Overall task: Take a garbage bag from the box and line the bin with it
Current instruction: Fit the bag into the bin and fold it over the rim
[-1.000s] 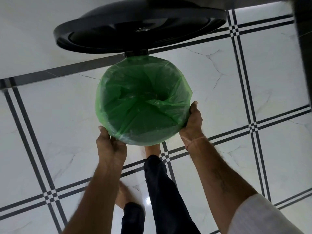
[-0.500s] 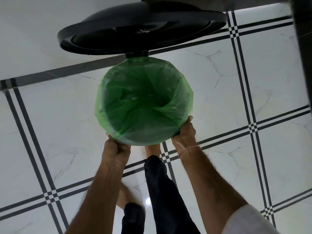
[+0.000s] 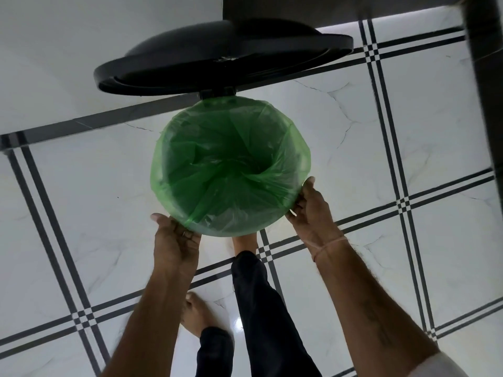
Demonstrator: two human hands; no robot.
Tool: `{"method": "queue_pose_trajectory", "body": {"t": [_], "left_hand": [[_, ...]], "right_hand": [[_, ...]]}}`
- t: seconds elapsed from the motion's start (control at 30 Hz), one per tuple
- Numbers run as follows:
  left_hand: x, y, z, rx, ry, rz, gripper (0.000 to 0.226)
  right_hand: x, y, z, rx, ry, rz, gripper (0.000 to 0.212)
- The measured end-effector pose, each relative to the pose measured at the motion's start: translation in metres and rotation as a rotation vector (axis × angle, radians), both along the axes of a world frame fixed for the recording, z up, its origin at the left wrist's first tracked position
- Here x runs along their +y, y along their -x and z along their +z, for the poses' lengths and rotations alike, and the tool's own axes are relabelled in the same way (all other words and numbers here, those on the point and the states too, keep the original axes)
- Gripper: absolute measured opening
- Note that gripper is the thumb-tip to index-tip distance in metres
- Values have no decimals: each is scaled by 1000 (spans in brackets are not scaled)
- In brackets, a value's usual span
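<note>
A green garbage bag (image 3: pixel 231 170) lines the round bin, its mouth folded over the rim all the way round, so the bin's wall is hidden. The black lid (image 3: pixel 217 61) stands raised on its hinge at the far side. My left hand (image 3: pixel 174 238) grips the bag's folded edge at the near left of the rim. My right hand (image 3: pixel 310 208) holds the bag's edge at the near right, fingers curled under the rim. The box of bags is out of sight.
White marble floor tiles with dark double lines (image 3: pixel 402 202) surround the bin. A bare foot (image 3: pixel 245 243) presses at the bin's base, with the other foot (image 3: pixel 198 314) behind. A dark vertical edge (image 3: pixel 487 77) runs down the right side.
Both hands slid outward along the near rim, the left hand to the left and the right hand up to the right. The camera tilted slightly.
</note>
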State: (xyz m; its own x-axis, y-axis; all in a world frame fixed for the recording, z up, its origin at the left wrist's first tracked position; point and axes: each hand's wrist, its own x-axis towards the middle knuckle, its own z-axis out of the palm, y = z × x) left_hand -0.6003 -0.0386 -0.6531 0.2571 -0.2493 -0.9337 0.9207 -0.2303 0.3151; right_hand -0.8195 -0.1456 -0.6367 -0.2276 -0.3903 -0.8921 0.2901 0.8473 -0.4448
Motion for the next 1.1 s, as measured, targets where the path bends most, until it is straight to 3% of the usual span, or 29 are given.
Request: {"method": "queue_pose_trajectory", "body": {"t": [0.07,0.23,0.37,0.47,0.63,0.87,1.0,1.1], "left_hand": [[-5,0,6,-20,8,-38,49],[-27,7,7,-102,-110,-70,32],[-43,15,6,-215,-351,-40,26],[-57,23,10,-230,-437,17,39],[-51,20,4,-210,-473,-10,56],[-65,17,13,-230,-480,-2,39],[-52,10,9,-509,-536,-139,43],[-57,-5,11,-832,-503,-326,50]], "right_hand": [[1,-4,6,13,4,37,37],[-13,-42,9,165,-18,-69,38],[-15,-51,-9,355,-37,-113,46],[-15,-50,-17,339,-24,-162,56],[-15,-38,-19,278,21,-139,43],[-15,-45,-24,422,47,-21,55],[-15,-29,-28,507,116,51,38],[-28,-31,-14,852,386,196,37]]}}
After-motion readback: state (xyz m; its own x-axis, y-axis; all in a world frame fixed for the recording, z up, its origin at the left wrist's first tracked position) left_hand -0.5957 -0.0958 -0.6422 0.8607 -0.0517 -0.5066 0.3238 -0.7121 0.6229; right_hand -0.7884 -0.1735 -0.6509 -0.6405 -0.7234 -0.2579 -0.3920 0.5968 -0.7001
